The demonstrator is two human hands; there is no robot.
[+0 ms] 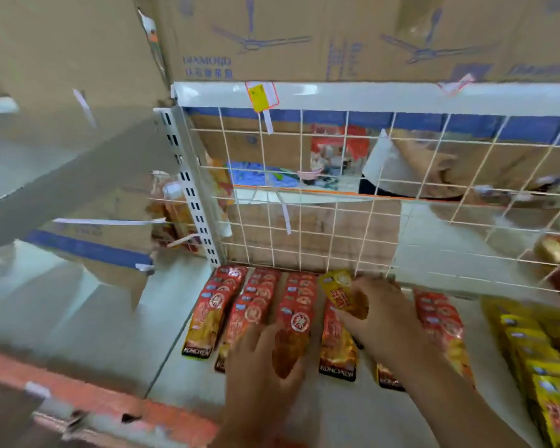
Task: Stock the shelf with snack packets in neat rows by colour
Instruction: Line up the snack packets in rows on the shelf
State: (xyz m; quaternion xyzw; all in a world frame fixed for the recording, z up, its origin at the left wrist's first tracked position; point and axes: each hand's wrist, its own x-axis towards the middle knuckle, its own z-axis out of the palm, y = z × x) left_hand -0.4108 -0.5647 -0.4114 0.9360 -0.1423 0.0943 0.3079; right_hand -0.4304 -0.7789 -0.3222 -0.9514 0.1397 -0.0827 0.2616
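Cardboard boxes (304,37) printed with ceiling fans fill the background above a white shelf (181,360). A wire grid (337,221) closes the shelf's back edge and meets a slotted post (193,195) at the back left corner. An orange strip (117,405) runs along the front edge at lower left.

Red packets (217,305) lie in overlapping rows that run from the back edge toward the front, starting beside the post. Three rows are in plain sight, a fourth lies partly under the right hand, and more red ones show just right of that wrist. Yellow rows (537,354) lie at the shelf's right edge, apart from the red.

The right hand (388,321) reaches to the back edge. Its fingers curl over a yellow packet (338,294) with the thumb against the lower end, pinching it. That packet is tilted, its top near the foot of the grid, above the back of the fourth red row.

The left hand (262,360) is at the front of the third row and grips the front packet (291,344), fingers curled along its left side and thumb on its right.

A small yellow tag (261,95) hangs on the white rail (401,95) above the grid.
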